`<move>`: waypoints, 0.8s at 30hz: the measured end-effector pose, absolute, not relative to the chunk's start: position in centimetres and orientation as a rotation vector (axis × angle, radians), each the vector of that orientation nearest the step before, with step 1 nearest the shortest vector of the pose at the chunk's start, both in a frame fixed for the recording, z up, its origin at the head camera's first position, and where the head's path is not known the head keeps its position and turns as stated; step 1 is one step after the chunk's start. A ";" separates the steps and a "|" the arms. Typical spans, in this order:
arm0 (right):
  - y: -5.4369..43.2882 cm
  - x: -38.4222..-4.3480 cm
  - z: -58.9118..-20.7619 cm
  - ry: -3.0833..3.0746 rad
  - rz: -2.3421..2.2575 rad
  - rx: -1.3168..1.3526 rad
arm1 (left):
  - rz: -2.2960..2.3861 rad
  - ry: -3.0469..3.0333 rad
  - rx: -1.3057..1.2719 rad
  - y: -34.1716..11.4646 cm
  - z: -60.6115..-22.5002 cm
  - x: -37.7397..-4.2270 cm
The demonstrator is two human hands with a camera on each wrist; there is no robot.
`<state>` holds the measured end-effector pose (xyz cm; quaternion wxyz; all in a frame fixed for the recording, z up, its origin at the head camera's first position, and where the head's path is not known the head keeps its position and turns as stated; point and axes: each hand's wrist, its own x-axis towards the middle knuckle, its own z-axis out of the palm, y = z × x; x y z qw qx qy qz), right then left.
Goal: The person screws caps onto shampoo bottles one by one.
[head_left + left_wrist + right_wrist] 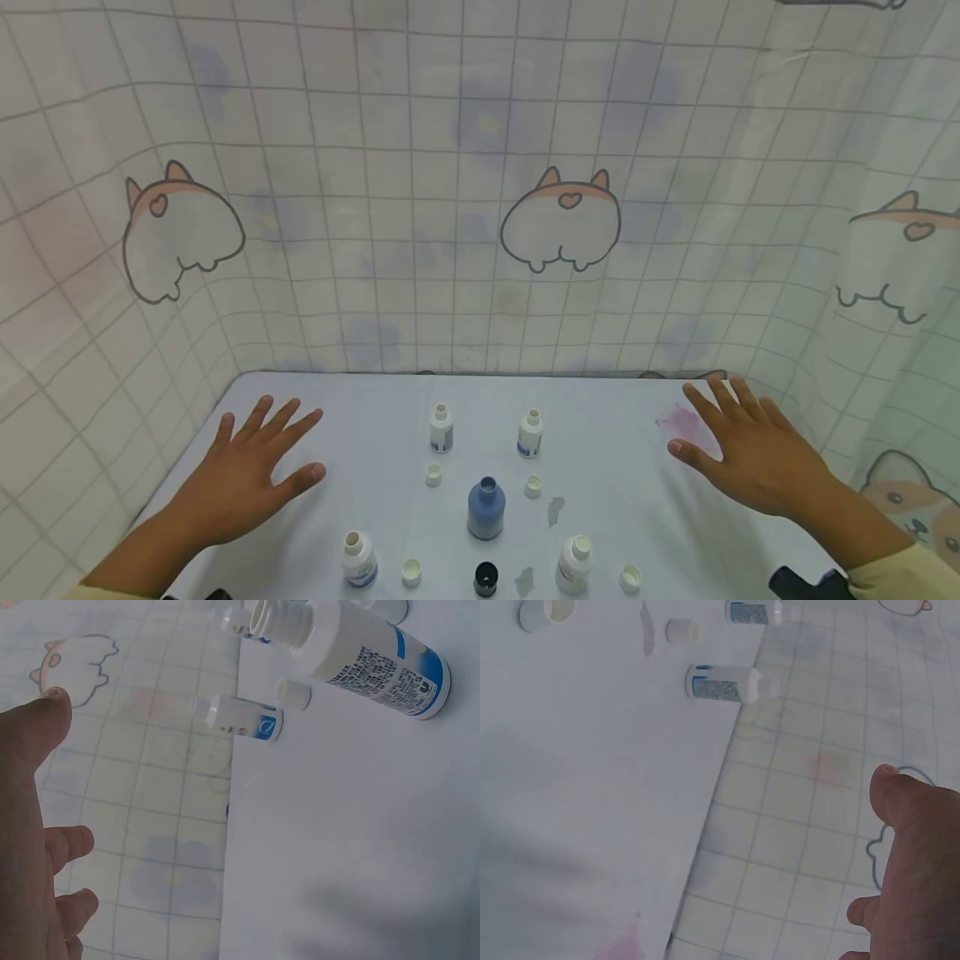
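blue bottle upright on white counter, mouth uncovered. left hand well left of blue bottle, fingers spread apart. right hand well right of it, fingers also spread apart. two small white bottles behind blue bottle, one toward either side. two larger white bottles nearer person than blue bottle, left and right. white caps around it. black cap just in front. pink stain far right of blue bottle.

White table — four white bottles, blue bottle, five caps — stains.
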<state>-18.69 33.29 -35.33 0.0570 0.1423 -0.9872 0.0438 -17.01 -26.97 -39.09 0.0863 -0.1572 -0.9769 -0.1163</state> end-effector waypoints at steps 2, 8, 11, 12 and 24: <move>33.3 -18.7 -35.4 -2.990 0.135 0.436 | -0.352 -2.910 -0.471 -27.0 -39.2 -17.0; 33.1 -18.6 -35.8 -2.975 0.125 0.453 | -0.383 -2.918 -0.484 -27.0 -39.8 -16.7; 32.9 -18.5 -35.9 -2.970 0.130 0.464 | -0.407 -2.920 -0.493 -27.1 -40.2 -16.5; 32.8 -18.4 -35.9 -2.969 0.133 0.467 | -0.417 -2.919 -0.497 -27.1 -40.3 -16.4; 32.4 -18.2 -36.1 -2.964 0.122 0.483 | -0.459 -2.887 -0.516 -26.9 -41.1 -15.9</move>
